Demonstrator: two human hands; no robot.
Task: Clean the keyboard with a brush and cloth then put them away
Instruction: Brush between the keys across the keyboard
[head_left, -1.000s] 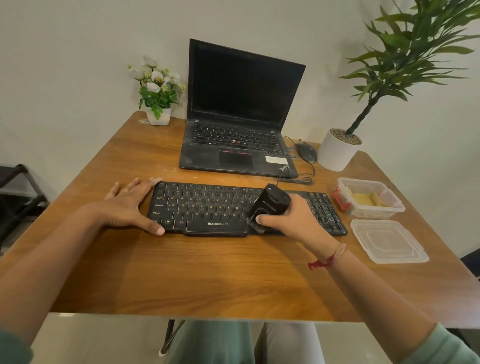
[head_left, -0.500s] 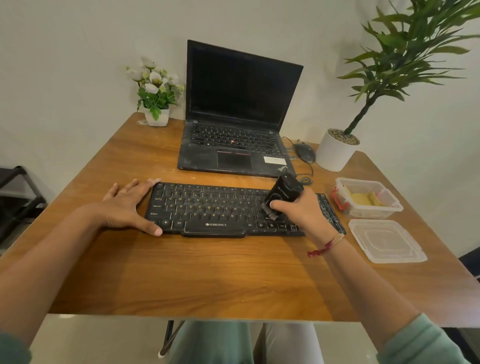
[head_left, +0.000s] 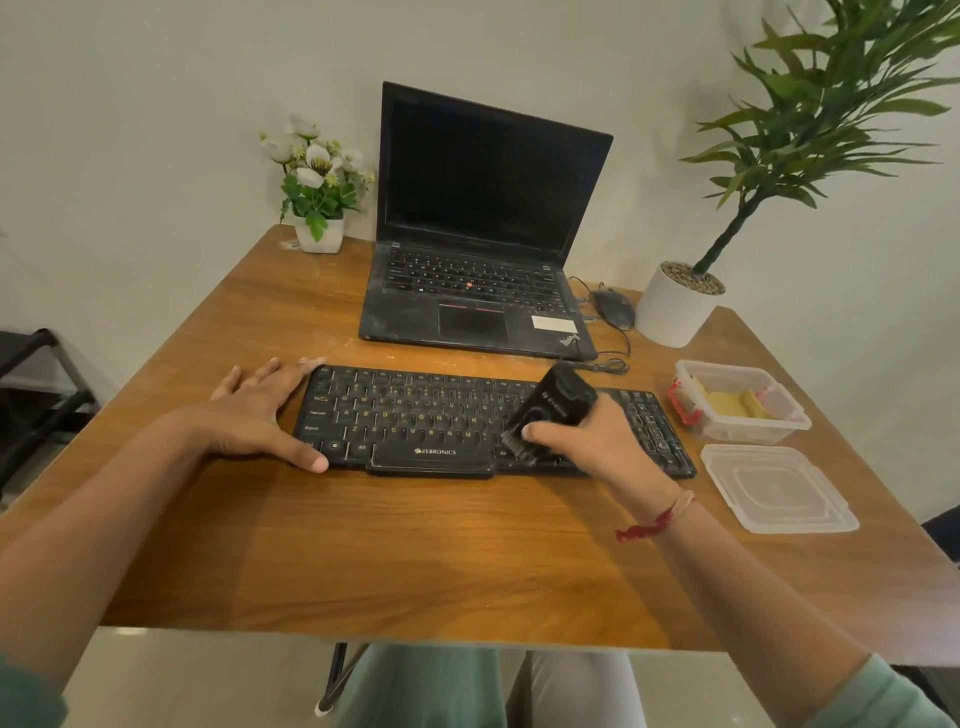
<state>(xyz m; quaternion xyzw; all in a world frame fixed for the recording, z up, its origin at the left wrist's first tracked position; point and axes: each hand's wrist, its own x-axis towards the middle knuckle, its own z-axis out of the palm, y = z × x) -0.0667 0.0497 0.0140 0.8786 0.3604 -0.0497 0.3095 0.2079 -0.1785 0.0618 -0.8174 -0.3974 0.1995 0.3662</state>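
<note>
A black keyboard (head_left: 415, 415) lies across the middle of the wooden table (head_left: 415, 545). My right hand (head_left: 587, 436) grips a black brush (head_left: 558, 402), its bristles down on the keys right of the space bar. My left hand (head_left: 260, 410) rests flat against the keyboard's left end, thumb on the front corner. A yellow cloth (head_left: 732, 402) lies inside an open clear plastic box (head_left: 748, 426) to the right of the keyboard.
The box's clear lid (head_left: 779, 488) lies on the table near the right edge. Behind the keyboard stand an open black laptop (head_left: 483, 306), a mouse (head_left: 615, 306) with its cable, a white potted plant (head_left: 675, 306) and a small flower pot (head_left: 319, 239).
My right hand swept the brush up toward the keyboard's far edge, then back down to the front rows. My left hand stayed still on the keyboard's left end.
</note>
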